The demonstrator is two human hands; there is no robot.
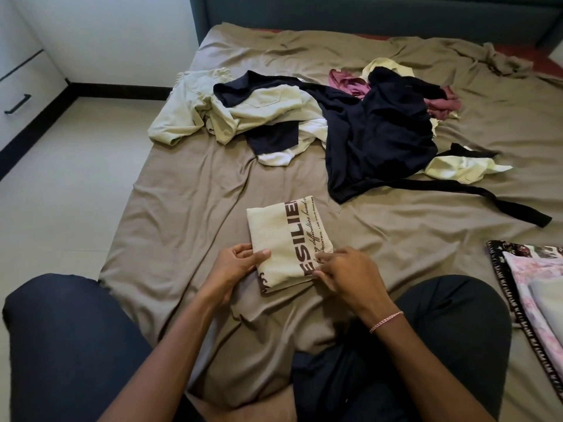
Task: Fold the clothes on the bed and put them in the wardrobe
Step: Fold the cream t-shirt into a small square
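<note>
At lower centre, your left hand [234, 263] and right hand [344, 269] pinch the soft, floppy folded shirt [289, 236]; lift from beneath.

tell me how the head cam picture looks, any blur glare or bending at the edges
Head view: soft, even light with no glare; only faint shadows under the left hand and right hand; the lettering on the folded cream shirt is sharp, with no motion blur; wide-angle distortion makes the left edge of the bed sheet bow slightly.
</note>
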